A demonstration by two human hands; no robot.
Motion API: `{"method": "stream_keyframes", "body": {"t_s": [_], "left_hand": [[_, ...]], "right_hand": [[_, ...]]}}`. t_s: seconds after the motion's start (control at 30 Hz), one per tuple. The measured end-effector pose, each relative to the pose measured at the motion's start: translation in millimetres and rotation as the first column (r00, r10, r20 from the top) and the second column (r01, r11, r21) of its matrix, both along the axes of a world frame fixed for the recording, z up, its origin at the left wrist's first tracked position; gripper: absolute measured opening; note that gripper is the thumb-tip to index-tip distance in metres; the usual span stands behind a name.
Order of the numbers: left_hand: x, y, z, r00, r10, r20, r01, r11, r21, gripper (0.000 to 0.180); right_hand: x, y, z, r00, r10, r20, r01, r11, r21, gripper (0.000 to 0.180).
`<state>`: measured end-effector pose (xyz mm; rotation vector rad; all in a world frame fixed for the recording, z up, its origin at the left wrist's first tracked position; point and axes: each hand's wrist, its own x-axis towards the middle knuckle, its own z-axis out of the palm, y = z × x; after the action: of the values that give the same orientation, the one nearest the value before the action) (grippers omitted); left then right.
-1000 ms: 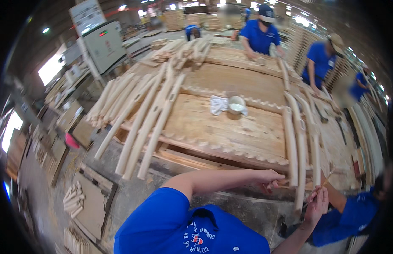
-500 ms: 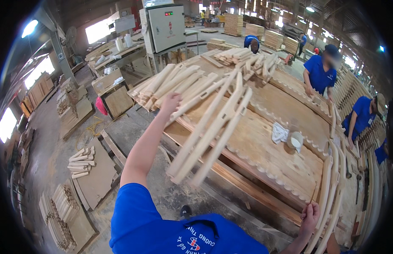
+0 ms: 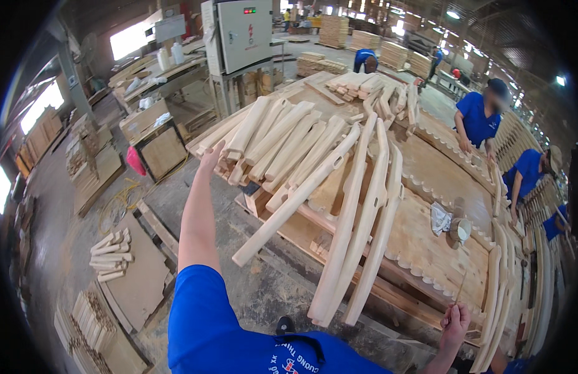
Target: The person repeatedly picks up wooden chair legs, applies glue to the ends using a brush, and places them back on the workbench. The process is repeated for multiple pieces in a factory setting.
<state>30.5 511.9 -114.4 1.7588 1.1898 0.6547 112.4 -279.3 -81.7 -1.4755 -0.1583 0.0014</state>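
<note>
My left hand (image 3: pixel 212 156) reaches out at the near left end of a pile of pale, shaped wooden pieces (image 3: pixel 283 137). Its fingers look stretched out against the ends, partly hard to make out. My right hand (image 3: pixel 454 321) is closed around a thin stick (image 3: pixel 461 287) that points upward, low on the right. Between my hands, three long curved wooden legs (image 3: pixel 357 243) with slots jut over the table's near edge. A single long slotted piece (image 3: pixel 295 199) sticks out slantwise to their left.
A cup of whitish stuff (image 3: pixel 461 230) and a white cloth (image 3: pixel 440 218) sit on the wooden worktable (image 3: pixel 420 240), which has scalloped strips. Long curved pieces (image 3: pixel 493 293) stand along its right side. Co-workers in blue (image 3: pixel 478 118) work beyond. A control cabinet (image 3: pixel 242 37) stands at back left.
My left hand has moved left, away from the long slotted pieces to the pile's left end. The single slotted piece now juts out farther toward me. My right hand still holds the stick.
</note>
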Motion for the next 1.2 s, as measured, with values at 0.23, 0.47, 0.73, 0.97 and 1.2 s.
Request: {"method": "stream_keyframes", "body": {"t_s": [0.23,0.47,0.73,0.97,1.2], "left_hand": [[58.5,-24.5,20.7,0.894,-0.268,-0.36,0.141,0.929,-0.342,0.114],[51.7,5.8,44.4,0.798,-0.524,-0.297,0.278,0.757,-0.591,0.112],[48.4,35.2,32.2,0.657,-0.53,-0.537,0.195,0.807,-0.557,0.114],[41.4,13.5,-8.7,0.838,-0.532,-0.126,0.329,0.674,-0.661,0.079],[-19.5,2.3,-21.0,0.793,-0.603,0.091,0.448,0.475,-0.757,0.076]], "right_hand": [[-31.2,3.5,10.5,0.991,-0.125,-0.051,0.123,0.992,-0.028,0.013],[-19.2,26.1,8.9,0.977,-0.194,-0.084,0.195,0.981,0.005,0.011],[-7.5,58.2,10.2,0.996,-0.048,-0.07,0.054,0.995,0.085,0.011],[-8.7,73.7,18.4,0.985,-0.14,-0.098,0.15,0.984,0.098,0.012],[-8.5,67.7,1.4,0.981,-0.122,-0.15,0.153,0.966,0.211,0.014]]}}
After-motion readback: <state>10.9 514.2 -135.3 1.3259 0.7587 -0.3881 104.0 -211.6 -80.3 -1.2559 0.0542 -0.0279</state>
